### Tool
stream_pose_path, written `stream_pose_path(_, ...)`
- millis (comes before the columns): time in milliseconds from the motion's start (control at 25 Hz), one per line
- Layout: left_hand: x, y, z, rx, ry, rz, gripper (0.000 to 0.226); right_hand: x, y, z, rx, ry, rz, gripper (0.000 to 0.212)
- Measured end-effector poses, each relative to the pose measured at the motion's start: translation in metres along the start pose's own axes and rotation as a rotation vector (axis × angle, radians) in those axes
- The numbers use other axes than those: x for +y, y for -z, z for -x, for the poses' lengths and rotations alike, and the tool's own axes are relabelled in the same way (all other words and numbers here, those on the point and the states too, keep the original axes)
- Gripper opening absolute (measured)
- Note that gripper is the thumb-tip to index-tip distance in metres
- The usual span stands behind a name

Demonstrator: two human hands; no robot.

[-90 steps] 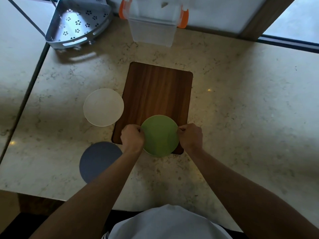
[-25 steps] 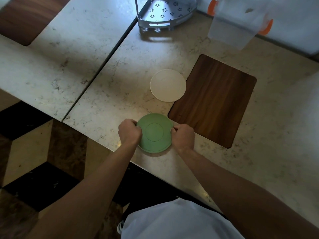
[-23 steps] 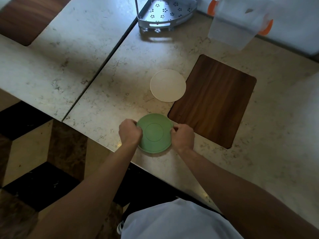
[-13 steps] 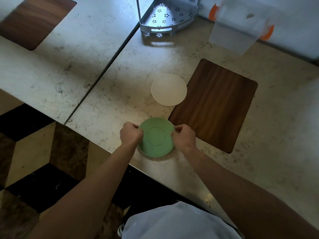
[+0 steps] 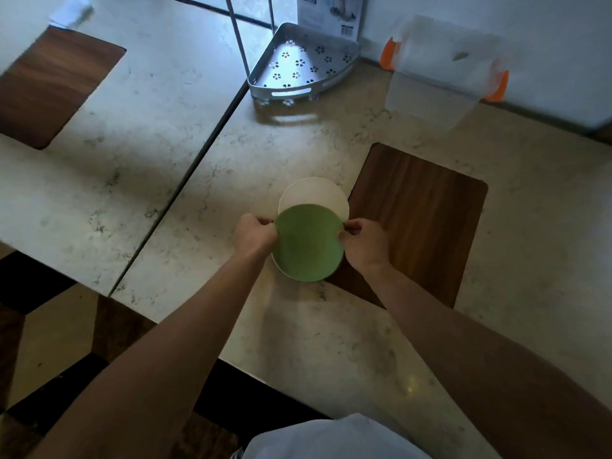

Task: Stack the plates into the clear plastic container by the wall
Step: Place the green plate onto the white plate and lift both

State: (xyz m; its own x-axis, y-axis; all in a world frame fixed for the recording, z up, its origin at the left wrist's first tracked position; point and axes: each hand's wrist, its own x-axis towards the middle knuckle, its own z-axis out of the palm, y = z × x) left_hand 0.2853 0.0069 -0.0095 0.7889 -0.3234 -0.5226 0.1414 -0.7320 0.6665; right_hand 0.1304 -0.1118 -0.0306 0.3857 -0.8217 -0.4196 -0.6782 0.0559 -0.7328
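Note:
A green plate [image 5: 308,241] is held by its rim between my left hand [image 5: 253,235] and my right hand [image 5: 362,243], lifted above the marble counter. It partly covers a cream plate [image 5: 314,193] lying flat on the counter just beyond it. A pale edge shows under the green plate's near rim; the grey plate is not visible. The clear plastic container [image 5: 440,71] with orange clips stands at the wall, far right, open-topped and blurred.
A dark wooden board [image 5: 417,223] lies right of the plates. A perforated metal corner rack [image 5: 301,66] stands at the back, left of the container. A second table with another wooden board [image 5: 49,87] is to the left, across a narrow gap.
Both hands have lifted the green plate and carried it forward and right from near the counter's front edge, so it now overlaps the cream plate. The camera view has shifted too.

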Motion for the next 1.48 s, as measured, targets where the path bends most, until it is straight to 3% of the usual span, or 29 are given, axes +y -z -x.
stream_pose_path(320,0.038,-0.019,-0.062,0.002,0.034,-0.009,0.030,-0.017,0.005,-0.064,0.045,0.031,-0.011,0.021)
stream_pose_path(640,0.030,-0.027,-0.076,0.010,-0.030,-0.014,0.029,-0.012,-0.005,-0.075,0.072,0.054,0.049,0.024)
stream_pose_path(840,0.029,-0.031,-0.073,0.024,-0.175,-0.216,0.023,-0.015,-0.009,-0.072,0.097,0.081,0.174,0.019)
stream_pose_path(1000,0.032,-0.034,-0.073,0.013,-0.246,-0.428,0.019,-0.015,-0.012,-0.067,0.130,-0.007,0.251,0.033)
stream_pose_path(1080,0.036,-0.036,-0.073,0.015,-0.234,-0.463,0.019,-0.017,-0.013,-0.066,0.112,-0.037,0.229,0.024)
stream_pose_path(1160,0.039,-0.036,-0.077,0.010,-0.192,-0.421,0.018,-0.021,-0.012,-0.067,0.099,-0.074,0.188,0.019)
stream_pose_path(1360,0.042,-0.035,-0.081,-0.034,-0.084,-0.267,0.020,-0.022,-0.013,-0.073,0.060,-0.146,0.128,0.036)
stream_pose_path(1480,0.040,-0.033,-0.083,-0.048,-0.023,-0.113,0.018,-0.021,-0.009,-0.073,0.027,-0.162,0.115,0.028)
